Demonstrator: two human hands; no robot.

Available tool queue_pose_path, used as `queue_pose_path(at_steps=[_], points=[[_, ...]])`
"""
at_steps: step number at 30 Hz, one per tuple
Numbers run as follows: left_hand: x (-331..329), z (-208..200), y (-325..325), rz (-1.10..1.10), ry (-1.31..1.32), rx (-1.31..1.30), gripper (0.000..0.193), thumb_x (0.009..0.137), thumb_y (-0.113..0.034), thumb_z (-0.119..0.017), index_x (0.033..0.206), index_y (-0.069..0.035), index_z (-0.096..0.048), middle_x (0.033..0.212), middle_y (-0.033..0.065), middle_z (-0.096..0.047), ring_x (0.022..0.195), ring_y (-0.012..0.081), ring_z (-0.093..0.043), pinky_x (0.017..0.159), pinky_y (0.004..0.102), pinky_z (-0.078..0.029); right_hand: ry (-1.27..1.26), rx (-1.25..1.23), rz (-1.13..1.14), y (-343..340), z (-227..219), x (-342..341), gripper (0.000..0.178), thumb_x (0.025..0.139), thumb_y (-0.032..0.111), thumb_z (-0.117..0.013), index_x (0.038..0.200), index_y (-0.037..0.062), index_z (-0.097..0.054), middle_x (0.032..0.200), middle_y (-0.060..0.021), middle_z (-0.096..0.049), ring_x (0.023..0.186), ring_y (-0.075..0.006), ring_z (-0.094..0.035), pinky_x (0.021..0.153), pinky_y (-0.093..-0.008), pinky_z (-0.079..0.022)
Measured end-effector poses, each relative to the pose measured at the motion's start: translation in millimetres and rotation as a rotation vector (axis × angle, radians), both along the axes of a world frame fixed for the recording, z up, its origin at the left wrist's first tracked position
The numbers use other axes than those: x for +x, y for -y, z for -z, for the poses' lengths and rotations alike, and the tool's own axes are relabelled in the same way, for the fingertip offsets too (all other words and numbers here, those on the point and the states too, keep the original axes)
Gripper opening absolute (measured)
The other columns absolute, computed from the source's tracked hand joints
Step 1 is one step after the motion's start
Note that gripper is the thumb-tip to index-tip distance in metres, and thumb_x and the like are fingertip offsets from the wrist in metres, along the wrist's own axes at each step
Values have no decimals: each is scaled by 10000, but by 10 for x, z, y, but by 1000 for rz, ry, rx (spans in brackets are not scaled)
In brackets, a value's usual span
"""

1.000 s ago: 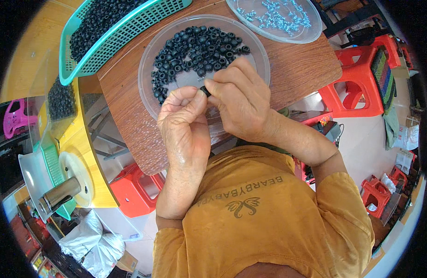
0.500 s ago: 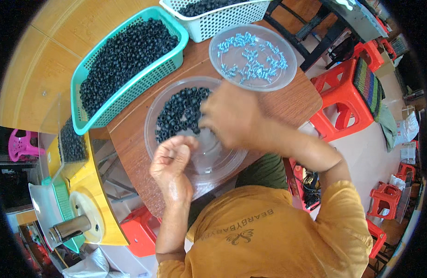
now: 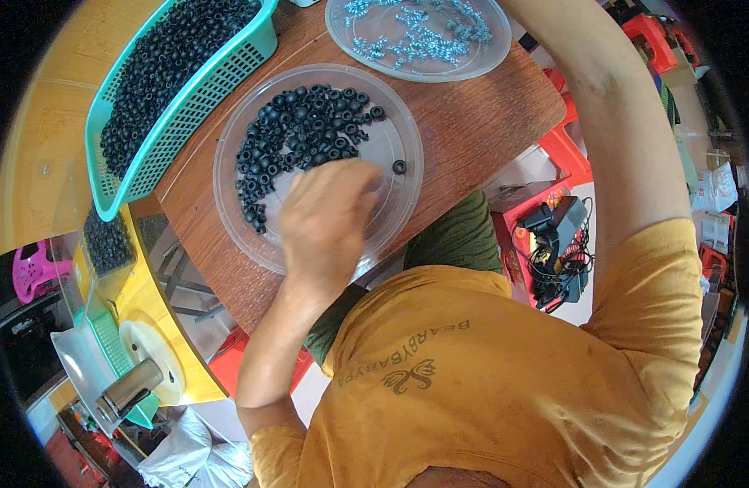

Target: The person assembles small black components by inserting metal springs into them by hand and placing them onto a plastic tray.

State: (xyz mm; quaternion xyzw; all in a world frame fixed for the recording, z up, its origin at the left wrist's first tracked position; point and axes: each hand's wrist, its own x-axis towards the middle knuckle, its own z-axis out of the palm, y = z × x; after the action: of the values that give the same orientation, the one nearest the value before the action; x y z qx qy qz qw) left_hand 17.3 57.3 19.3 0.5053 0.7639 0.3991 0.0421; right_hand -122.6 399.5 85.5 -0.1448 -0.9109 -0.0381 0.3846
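My left hand [image 3: 325, 224] is over the near part of a clear round plastic tray [image 3: 221, 175]. Its fingers are curled inward and slightly blurred, so whatever they hold is hidden. Many small black ring-like parts [image 3: 301, 122] lie heaped in the tray's far and left side, and a single black ring [image 3: 399, 167] sits apart at its right. My right forearm [image 3: 626, 122] stretches away past the top edge, and the right hand itself is out of view. Beyond the tray stands a second clear round tray [image 3: 427, 73] with small shiny bluish metal pieces [image 3: 423, 37].
A teal basket [image 3: 264, 37] full of black parts stands at the far left of the brown wooden table [image 3: 472, 130]. Red stools [image 3: 573, 163] and a box of black cables [image 3: 557, 252] are at the right. A steel cylinder [image 3: 130, 386] lies at the lower left.
My right hand has gone from above the black parts out past the top edge. The left hand has turned over and curled in above the tray. The whole view has shifted.
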Motion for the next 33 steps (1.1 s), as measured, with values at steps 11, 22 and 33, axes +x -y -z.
queue_pose_path(at_steps=[11, 22, 33], points=[[16, 292, -300, 217, -337, -202, 304, 626, 11, -682, 913, -46, -596, 857, 99, -592, 780, 244, -577, 669, 344, -437, -46, -178, -527, 940, 90, 1028, 95, 703, 57, -557, 683, -31, -587, 693, -231, -597, 684, -377, -595, 621, -444, -464], [50, 58, 487, -183, 1248, 474, 209, 752, 43, -669, 953, 40, -608, 851, 91, -640, 731, 135, -596, 657, 244, -497, 82, -888, -883, 1950, 621, 2179, 124, 740, 37, -641, 863, 32, -655, 789, -86, -621, 748, -221, -595, 648, -327, -466], [259, 78, 479, -320, 1126, 665, 162, 819, -22, -640, 959, 42, -588, 803, 85, -627, 646, 151, -601, 624, 238, -487, -121, -678, -852, 2407, 815, 2161, 155, 693, -2, -686, 833, 21, -624, 768, -85, -589, 703, -242, -562, 615, -319, -441]])
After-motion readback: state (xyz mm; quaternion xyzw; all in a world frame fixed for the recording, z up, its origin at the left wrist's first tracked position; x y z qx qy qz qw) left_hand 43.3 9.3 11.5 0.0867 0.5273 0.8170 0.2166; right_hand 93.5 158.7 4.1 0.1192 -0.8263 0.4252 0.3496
